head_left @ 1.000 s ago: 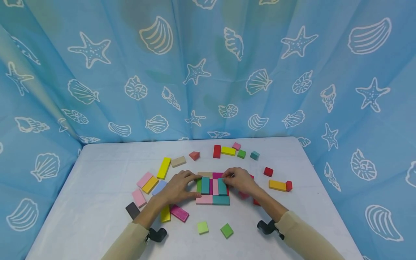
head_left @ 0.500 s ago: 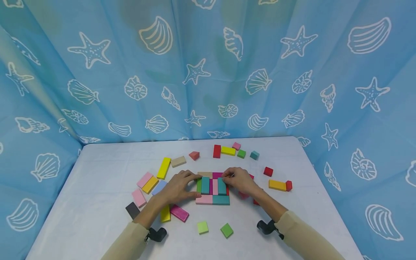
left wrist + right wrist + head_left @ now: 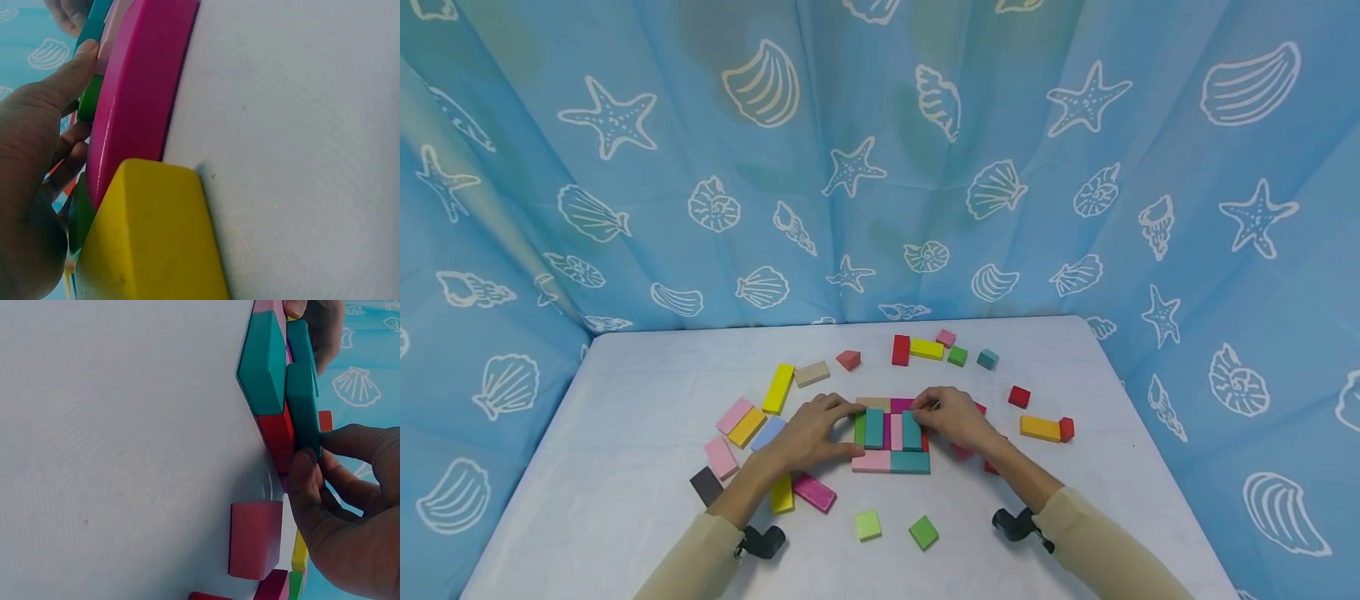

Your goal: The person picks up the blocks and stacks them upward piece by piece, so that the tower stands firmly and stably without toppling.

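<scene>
A low flat build of coloured wooden blocks lies mid-table, with a pink block (image 3: 871,461) and a teal block (image 3: 910,462) along its near side. Two more teal blocks lie on top, one left (image 3: 874,428), one right (image 3: 912,432). My left hand (image 3: 814,432) spans the left one, index finger at its far end, thumb at its near end beside the pink block. With thumb and fingertips, my right hand (image 3: 953,417) pinches the far end of the right teal block (image 3: 304,409). A red block (image 3: 276,440) shows below it in the right wrist view.
Loose blocks surround the build: a magenta block (image 3: 814,492) and yellow block (image 3: 159,231) by the left wrist, a black block (image 3: 706,485) further left, two green blocks (image 3: 868,525) in front. An orange block (image 3: 1041,428) lies right. A blue curtain (image 3: 880,167) hangs behind.
The right teal block has shifted very slightly to the left under my right fingertips. My left hand stays in the same place.
</scene>
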Demonstrator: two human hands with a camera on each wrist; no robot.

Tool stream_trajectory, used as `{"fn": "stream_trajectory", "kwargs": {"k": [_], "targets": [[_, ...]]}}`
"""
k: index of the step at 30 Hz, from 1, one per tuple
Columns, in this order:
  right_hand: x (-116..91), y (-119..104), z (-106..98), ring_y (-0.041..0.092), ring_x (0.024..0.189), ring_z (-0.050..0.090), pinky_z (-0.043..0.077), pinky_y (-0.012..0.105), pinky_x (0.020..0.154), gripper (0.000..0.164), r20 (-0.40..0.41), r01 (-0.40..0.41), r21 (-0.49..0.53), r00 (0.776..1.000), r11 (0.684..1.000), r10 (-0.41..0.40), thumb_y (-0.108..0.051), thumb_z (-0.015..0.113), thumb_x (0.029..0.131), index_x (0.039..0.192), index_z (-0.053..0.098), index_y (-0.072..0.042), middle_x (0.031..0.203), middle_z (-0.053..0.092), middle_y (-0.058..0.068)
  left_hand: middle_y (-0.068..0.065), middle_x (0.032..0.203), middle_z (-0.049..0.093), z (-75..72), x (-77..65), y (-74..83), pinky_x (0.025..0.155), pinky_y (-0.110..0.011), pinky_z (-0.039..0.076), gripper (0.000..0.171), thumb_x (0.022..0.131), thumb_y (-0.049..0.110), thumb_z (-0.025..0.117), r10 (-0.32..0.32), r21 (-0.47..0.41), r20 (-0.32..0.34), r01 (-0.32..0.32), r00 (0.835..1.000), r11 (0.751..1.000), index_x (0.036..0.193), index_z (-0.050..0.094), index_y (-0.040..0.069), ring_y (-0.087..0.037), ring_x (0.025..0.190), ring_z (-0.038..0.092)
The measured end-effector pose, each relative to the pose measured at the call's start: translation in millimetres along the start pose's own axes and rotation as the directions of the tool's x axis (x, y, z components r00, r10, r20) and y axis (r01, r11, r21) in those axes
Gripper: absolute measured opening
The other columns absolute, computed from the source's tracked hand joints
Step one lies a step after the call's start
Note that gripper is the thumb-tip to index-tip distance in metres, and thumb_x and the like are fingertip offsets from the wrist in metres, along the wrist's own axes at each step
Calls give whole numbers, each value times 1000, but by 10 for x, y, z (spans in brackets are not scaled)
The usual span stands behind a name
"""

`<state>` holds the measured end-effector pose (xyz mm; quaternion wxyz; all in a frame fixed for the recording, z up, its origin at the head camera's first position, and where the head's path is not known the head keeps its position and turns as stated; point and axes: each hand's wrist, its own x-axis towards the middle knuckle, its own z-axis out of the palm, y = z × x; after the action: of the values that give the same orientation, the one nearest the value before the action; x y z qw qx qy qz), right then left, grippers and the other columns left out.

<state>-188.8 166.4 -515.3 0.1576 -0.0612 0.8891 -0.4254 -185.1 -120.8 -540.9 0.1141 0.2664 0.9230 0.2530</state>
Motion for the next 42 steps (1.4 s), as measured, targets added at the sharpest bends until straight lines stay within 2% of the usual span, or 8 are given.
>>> {"fn": "stream_trajectory", "kwargs": {"k": [10, 14, 18, 22, 25, 28, 34, 42], "targets": [[2, 18, 17, 16, 83, 59, 55, 28, 74, 21, -1, 2, -13, 1000, 1000, -2, -23, 75, 92, 111, 70, -16, 92, 63, -3, -2, 141, 53, 32, -12, -7, 108, -51, 43, 75, 82, 60, 74, -6, 6, -5, 6, 1000, 1000, 147, 50, 34, -24, 131, 46], [-24, 44, -16, 15, 90, 59, 56, 30, 77, 29, -54, 52, -104, 997, 993, -58, -28, 76, 90, 116, 68, -18, 100, 63, -3, -1, 140, 53, 39, -11, -8, 109, -51, 43, 74, 82, 61, 73, -3, 14, -6, 3, 1000, 1000, 147, 50, 34, -24, 131, 46], [-94, 97, -87, 18, 114, 56, 56, 40, 91, 51, -62, 108, -286, 990, 952, -130, -39, 80, 85, 130, 63, -22, 125, 59, -1, -1, 140, 54, 33, -12, -5, 109, -50, 42, 74, 82, 62, 73, -1, 20, -6, 1, 1000, 1000, 148, 50, 34, -23, 131, 46], [-205, 147, -151, 27, 139, 43, 52, 52, 97, 86, 45, 155, -410, 988, 899, -149, -52, 84, 76, 148, 48, -23, 151, 47, 4, -1, 140, 53, 10, -17, 3, 109, -50, 42, 74, 83, 62, 73, -3, 17, -6, 4, 1000, 1000, 148, 50, 34, -23, 130, 46], [-279, 168, -163, 29, 144, 37, 51, 54, 98, 102, 116, 191, -449, 981, 873, -154, -57, 85, 72, 155, 39, -23, 156, 42, 5, -1, 140, 53, -1, -23, 2, 110, -51, 41, 74, 82, 61, 73, -6, 16, -7, 6, 1000, 1000, 147, 50, 34, -23, 131, 46], [-309, 195, -138, 28, 144, 37, 51, 52, 100, 105, 147, 220, -483, 975, 848, -169, -60, 84, 71, 157, 36, -24, 157, 42, 3, -1, 141, 53, -3, -27, -1, 110, -51, 41, 74, 82, 61, 74, -7, 14, -8, 7, 1000, 1000, 147, 50, 34, -23, 131, 45], [-317, 221, -91, 27, 143, 39, 50, 50, 102, 106, 146, 245, -536, 970, 808, -196, -57, 86, 70, 157, 36, -23, 155, 44, 3, -1, 142, 53, 6, -24, 6, 109, -51, 42, 75, 82, 62, 73, -10, 5, 1, 10, 1000, 1000, 148, 50, 35, -23, 133, 45], [-310, 242, -85, 28, 142, 38, 47, 52, 105, 106, 145, 250, -540, 968, 804, -203, -57, 84, 72, 158, 34, -22, 156, 43, 5, 4, 133, 57, -104, -42, -29, 107, -50, 45, 73, 82, 57, 77, -25, -32, -32, 24, 999, 999, 147, 51, 34, -20, 129, 49]]}}
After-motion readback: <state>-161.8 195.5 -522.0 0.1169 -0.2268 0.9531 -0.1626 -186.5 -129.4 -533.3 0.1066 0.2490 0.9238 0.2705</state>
